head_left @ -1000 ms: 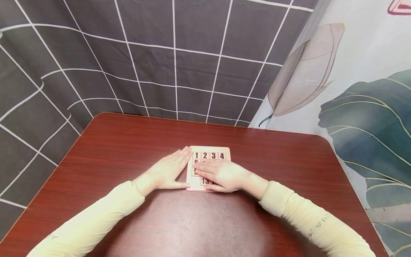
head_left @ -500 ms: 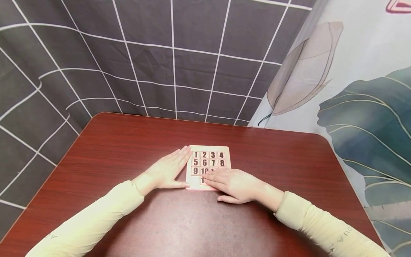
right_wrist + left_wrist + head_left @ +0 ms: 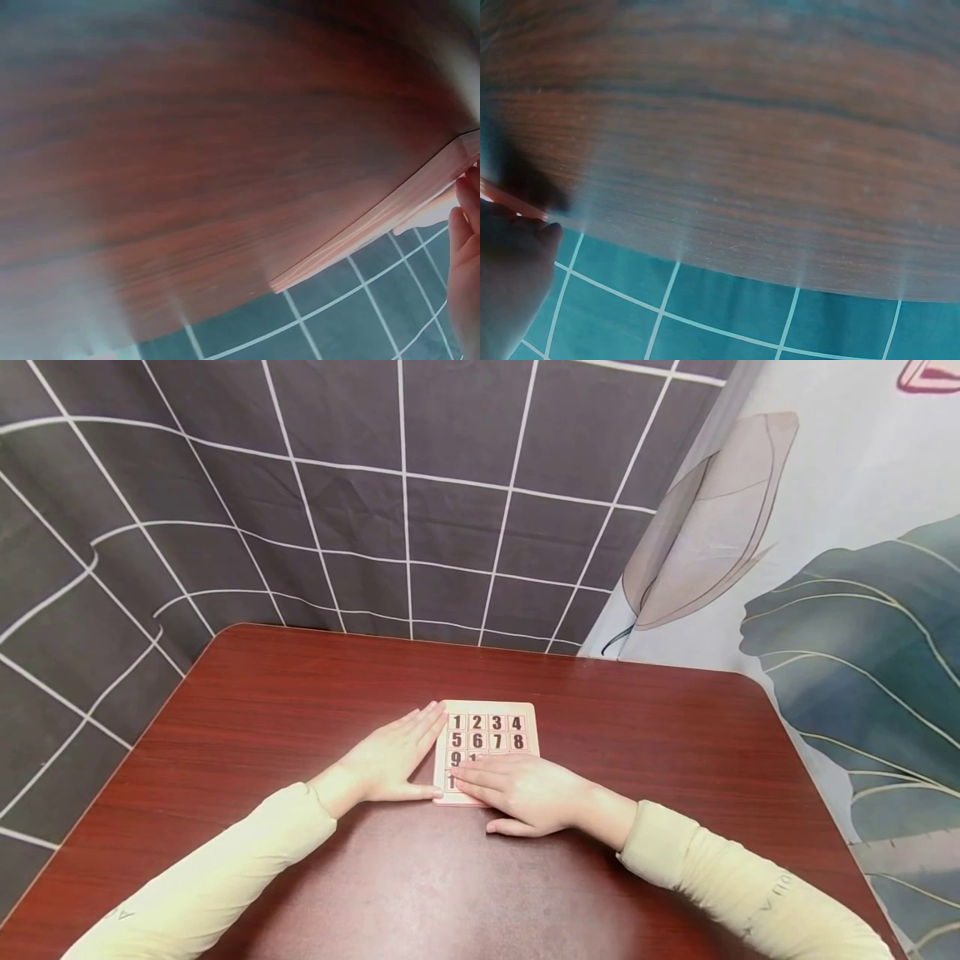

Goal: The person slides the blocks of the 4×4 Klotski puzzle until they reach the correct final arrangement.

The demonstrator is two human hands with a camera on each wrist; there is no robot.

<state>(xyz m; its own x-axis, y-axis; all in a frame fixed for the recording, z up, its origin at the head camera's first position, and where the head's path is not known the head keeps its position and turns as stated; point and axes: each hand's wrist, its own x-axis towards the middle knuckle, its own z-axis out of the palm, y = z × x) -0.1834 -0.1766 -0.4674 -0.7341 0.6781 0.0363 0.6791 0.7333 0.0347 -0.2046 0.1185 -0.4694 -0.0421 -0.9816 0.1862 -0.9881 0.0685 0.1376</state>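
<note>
In the head view a number slide puzzle (image 3: 527, 708) lies flat on the table, its pale frame around rows of numbered tiles. Numbers 1 to 8 show in the upper two rows. My left hand (image 3: 386, 760) rests along the puzzle's left side, fingertips at the upper left corner and thumb at the lower left. Straight fingers of my right hand (image 3: 536, 793) lie over the lower two rows, hiding most of those tiles. A tile (image 3: 452, 781) beginning with 1 shows in the bottom left slot, beside the right fingertips. The right wrist view catches the puzzle's side (image 3: 375, 225).
The red-brown wooden table (image 3: 315, 685) extends around the puzzle. Behind it hangs a dark curtain (image 3: 360, 510) with a white grid, and at the right a pale curtain (image 3: 840, 485) with leaf prints.
My right hand slid down and right off the upper tiles, then back left along the bottom row. A bottom-row tile moved left into the corner slot. The left hand stayed put.
</note>
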